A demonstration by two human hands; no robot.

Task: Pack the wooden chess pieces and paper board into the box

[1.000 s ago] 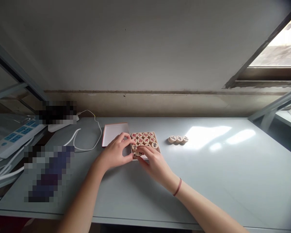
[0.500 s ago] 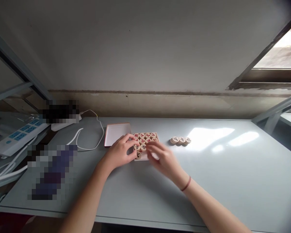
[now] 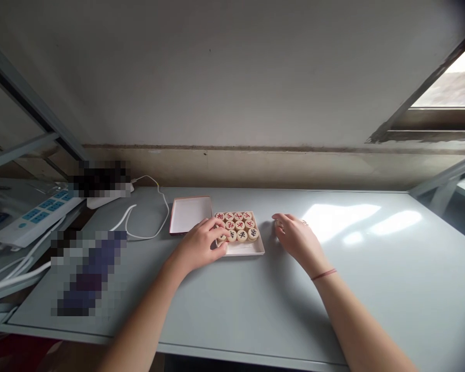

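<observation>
A shallow white box (image 3: 245, 249) holds rows of round wooden Chinese chess pieces (image 3: 239, 225), red characters at the back and black ones in front. My left hand (image 3: 203, 244) is curled over the box's left side, fingers on the nearest pieces and thumb at the front left corner. To the right of the box, my right hand (image 3: 297, 238) closes over pieces on the desk. Its fingers and palm hide most of them; the edge of one chess piece (image 3: 305, 223) shows behind the knuckles.
An open box lid (image 3: 190, 214) lies left of the box. Further left are a white power strip (image 3: 42, 217), a looping white cable (image 3: 143, 237) and a blurred-out item (image 3: 95, 274). The grey desk (image 3: 225, 305) meets the wall behind.
My right hand has left the box and moved right onto the pieces on the desk. The front black pieces now sit differently in the box. My left hand stays at its left side.
</observation>
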